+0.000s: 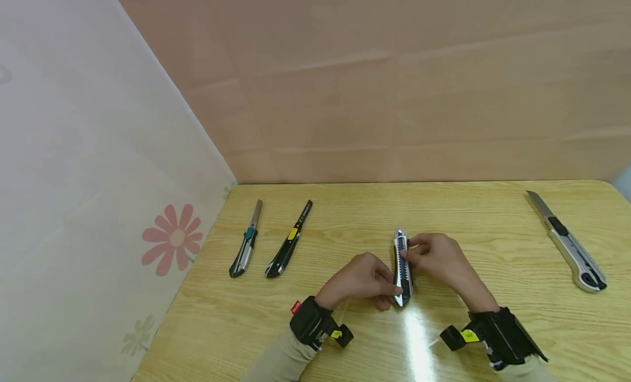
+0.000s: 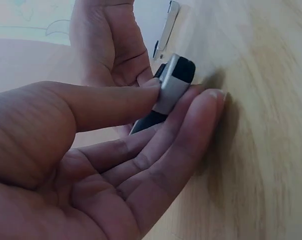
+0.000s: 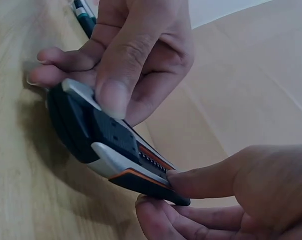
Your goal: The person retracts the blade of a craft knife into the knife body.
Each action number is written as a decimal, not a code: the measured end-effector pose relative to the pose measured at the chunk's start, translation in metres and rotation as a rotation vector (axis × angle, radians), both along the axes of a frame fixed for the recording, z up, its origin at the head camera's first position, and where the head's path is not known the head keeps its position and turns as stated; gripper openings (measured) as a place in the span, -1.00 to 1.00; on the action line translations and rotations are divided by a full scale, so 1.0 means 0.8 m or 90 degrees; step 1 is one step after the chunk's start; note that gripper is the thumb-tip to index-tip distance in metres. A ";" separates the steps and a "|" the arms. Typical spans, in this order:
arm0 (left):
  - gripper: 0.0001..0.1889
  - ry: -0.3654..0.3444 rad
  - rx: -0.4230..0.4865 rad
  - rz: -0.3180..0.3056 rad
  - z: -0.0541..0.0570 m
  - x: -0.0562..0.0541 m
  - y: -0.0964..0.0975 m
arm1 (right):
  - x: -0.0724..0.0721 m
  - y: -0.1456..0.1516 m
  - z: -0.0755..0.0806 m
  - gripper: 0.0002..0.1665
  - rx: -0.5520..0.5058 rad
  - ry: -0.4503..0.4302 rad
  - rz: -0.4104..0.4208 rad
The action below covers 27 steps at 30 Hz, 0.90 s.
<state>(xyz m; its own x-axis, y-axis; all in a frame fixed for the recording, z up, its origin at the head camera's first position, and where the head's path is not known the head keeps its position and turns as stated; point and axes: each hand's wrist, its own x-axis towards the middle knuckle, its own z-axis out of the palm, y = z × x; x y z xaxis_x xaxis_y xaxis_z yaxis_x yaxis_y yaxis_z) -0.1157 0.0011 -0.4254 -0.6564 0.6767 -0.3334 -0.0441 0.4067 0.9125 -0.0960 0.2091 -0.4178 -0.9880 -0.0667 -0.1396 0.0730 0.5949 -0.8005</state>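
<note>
Both hands hold a silver and black utility knife (image 1: pixel 402 269) over the middle of the table, its length pointing away from the person. My left hand (image 1: pixel 362 276) pinches the near end, thumb on top and fingers beneath. Farther up the body, my right hand (image 1: pixel 440 257) grips the knife from the right between thumb and fingers. In the left wrist view the silver and black butt of the knife (image 2: pixel 172 92) shows between thumb and fingers. Orange trim lines the knife (image 3: pixel 125 150) in the right wrist view, close over the wood. No blade shows beyond its far tip.
At the left of the wooden table (image 1: pixel 345 217) lie a utility knife with a teal slider (image 1: pixel 244 250) and a black one with a yellow slider (image 1: pixel 285 250). A silver utility knife (image 1: pixel 574 245) with its blade out lies at the right. Papered walls (image 1: pixel 394 97) border the table.
</note>
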 end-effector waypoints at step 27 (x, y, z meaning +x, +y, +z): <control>-0.80 0.020 -0.071 0.008 0.002 0.004 -0.004 | 0.001 -0.008 -0.012 -0.59 -0.004 -0.004 0.009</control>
<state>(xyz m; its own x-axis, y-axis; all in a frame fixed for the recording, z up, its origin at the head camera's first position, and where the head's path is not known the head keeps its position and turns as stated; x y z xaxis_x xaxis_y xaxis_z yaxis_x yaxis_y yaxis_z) -0.1127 -0.0023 -0.4235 -0.6764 0.6279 -0.3850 -0.0223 0.5050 0.8628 -0.0955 0.2027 -0.4277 -0.9861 -0.0814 -0.1447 0.0693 0.5903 -0.8042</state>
